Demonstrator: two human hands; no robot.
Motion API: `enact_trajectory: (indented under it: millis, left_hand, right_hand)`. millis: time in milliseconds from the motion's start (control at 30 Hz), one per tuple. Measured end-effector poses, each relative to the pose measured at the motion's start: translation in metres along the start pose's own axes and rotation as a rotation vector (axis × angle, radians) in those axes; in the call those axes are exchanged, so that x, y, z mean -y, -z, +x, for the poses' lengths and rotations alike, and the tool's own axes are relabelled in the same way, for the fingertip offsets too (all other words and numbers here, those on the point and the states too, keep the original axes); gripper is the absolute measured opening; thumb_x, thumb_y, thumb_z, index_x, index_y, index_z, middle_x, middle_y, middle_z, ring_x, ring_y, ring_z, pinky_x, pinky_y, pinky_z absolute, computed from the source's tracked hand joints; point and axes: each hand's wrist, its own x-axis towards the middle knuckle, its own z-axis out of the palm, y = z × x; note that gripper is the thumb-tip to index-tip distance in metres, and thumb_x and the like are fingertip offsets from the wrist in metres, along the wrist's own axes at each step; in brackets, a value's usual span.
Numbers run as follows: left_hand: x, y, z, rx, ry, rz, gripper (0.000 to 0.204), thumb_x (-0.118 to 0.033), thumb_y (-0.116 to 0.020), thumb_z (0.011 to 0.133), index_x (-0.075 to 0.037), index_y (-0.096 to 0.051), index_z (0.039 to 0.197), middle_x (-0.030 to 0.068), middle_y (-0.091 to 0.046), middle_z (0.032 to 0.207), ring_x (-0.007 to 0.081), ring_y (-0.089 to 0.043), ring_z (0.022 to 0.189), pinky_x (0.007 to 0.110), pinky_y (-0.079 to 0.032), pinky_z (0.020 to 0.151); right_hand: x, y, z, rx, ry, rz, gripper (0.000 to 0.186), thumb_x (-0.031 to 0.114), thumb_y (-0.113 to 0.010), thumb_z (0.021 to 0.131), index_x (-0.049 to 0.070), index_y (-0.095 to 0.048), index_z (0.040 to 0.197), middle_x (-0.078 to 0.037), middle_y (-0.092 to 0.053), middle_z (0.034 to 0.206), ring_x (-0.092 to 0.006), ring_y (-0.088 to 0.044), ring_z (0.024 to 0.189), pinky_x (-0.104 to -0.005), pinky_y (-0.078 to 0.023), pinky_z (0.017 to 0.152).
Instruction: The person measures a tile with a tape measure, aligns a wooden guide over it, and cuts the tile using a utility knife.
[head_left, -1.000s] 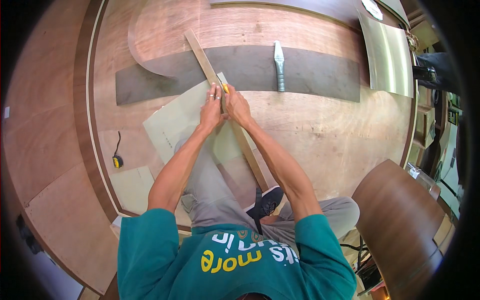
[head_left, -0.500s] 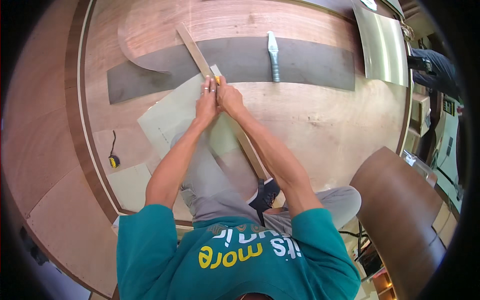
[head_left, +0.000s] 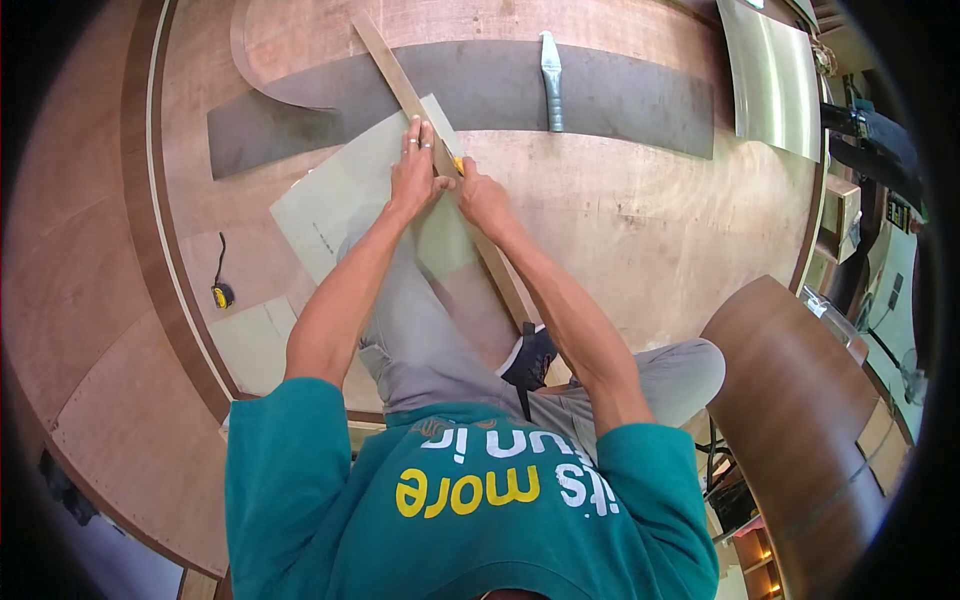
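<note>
right fingers grip a yellow cutter, mostly hidden; left fingers, extended, partly cover a wooden strip.

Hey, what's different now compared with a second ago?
The right hand, gripping the yellow cutter, has moved down along the wooden strip, toward the dark shoe. The view also shifted, so things sit higher in it. Nothing was picked up or let go. The left hand stays pressed on the strip over the pale sheet; the tape measure and flat-bladed tool lie as before.
</note>
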Motion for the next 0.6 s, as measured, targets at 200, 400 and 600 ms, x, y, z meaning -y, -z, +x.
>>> enact_trajectory:
  millis: [200,400,600]
  left_hand:
    - [-0.015,0.011,-0.002,0.052,0.031,0.115,0.115,-0.023,-0.088,0.058,-0.002,-0.019,0.147,0.0132,-0.012,0.156,0.0357,-0.027,0.139,0.052,-0.043,0.099]
    - [0.01,-0.006,-0.002,-0.019,-0.023,0.006,0.113,-0.024,-0.087,0.059,-0.003,-0.021,0.147,0.0111,-0.012,0.157,0.0331,-0.024,0.14,0.055,-0.043,0.099]
    - [0.002,-0.007,0.003,-0.018,-0.008,0.039,0.111,-0.024,-0.087,0.06,-0.004,-0.022,0.147,0.0074,-0.013,0.157,0.0303,-0.023,0.141,0.059,-0.045,0.095]
  right_hand:
    - [-0.026,-0.006,-0.041,-0.04,0.045,0.047,0.034,0.018,-0.046,0.093,0.0,-0.041,0.121,-0.028,-0.063,0.077,-0.0467,-0.061,0.074,-0.0555,-0.045,0.064]
    - [-0.037,-0.006,-0.092,0.034,-0.023,-0.081,0.034,0.017,-0.043,0.096,0.001,-0.042,0.126,-0.029,-0.062,0.079,-0.0478,-0.06,0.076,-0.0567,-0.044,0.066]
    - [-0.053,-0.007,-0.132,0.031,-0.123,0.089,0.036,0.016,-0.042,0.096,0.002,-0.04,0.129,-0.031,-0.061,0.082,-0.0493,-0.059,0.078,-0.0561,-0.044,0.067]
